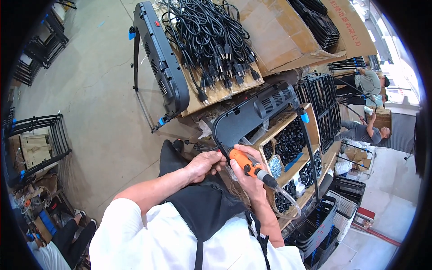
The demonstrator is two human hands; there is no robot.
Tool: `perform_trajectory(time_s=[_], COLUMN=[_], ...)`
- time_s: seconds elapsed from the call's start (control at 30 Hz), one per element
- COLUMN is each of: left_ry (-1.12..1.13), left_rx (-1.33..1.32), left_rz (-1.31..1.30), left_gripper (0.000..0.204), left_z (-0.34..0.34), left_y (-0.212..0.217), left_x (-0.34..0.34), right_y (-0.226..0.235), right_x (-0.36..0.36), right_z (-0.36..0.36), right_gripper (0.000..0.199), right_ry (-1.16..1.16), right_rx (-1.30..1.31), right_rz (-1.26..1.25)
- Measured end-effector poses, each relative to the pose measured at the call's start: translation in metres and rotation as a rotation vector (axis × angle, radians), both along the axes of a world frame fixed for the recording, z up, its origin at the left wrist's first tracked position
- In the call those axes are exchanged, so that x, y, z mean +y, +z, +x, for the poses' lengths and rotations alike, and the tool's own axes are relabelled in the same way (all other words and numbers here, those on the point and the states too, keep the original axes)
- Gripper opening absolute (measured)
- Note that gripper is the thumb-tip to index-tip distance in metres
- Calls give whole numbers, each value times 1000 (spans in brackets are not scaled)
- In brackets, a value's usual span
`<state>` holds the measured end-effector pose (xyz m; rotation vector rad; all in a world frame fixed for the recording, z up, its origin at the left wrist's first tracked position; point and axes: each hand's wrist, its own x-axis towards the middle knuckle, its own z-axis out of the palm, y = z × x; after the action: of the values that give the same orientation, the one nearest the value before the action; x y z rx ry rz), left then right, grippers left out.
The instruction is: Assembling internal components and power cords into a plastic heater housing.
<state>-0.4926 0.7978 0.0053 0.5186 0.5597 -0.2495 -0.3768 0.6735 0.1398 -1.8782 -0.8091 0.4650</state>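
Note:
My right hand [249, 167] is wrapped around an orange powered screwdriver [243, 161], with a clear air hose [291, 198] looping from its rear end. The tool's front end is at the near left corner of a long black plastic housing [252, 112] with vent slots. At that same corner, the fingers of my left hand [204, 166] are pinched together. Something small and red shows by those fingertips, but what they hold is too small to make out. A black metal leg [310, 157] with a blue clip runs down from the housing's right end.
A second black housing [164, 58] stands on legs beside a heap of black power cords [216, 40] on cardboard. A wooden tray [288, 148] holds small black parts. A large cardboard box [279, 36] lies beyond. Other people [369, 130] work at the right and lower left.

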Motion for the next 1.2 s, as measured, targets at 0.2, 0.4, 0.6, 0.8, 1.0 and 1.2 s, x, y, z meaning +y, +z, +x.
perform_trajectory(time_s=[0.2, 0.4, 0.6, 0.8, 1.0, 1.2], left_ry=[-54, 50, 11, 100, 170, 147], left_rx=[19, 42, 64, 191, 139, 121], left_rz=[31, 8, -29, -255, -391, -475], left_gripper=[27, 26, 26, 27, 26, 31], left_z=[-4, -1, -1, 24, 55, 68], left_y=[9, 11, 2, 23, 26, 27], left_x=[18, 30, 45, 59, 61, 62], right_y=[11, 5, 4, 25, 29, 31], right_x=[16, 17, 21, 17, 22, 29], right_z=[4, 3, 0, -1, 16, 33], right_gripper=[38, 40, 42, 48, 53, 52], right_ry=[74, 63, 31, -142, -112, -89], right_rx=[-79, -105, -73, 155, 166, 185], right_rz=[-114, -109, -145, 129, 102, 130])
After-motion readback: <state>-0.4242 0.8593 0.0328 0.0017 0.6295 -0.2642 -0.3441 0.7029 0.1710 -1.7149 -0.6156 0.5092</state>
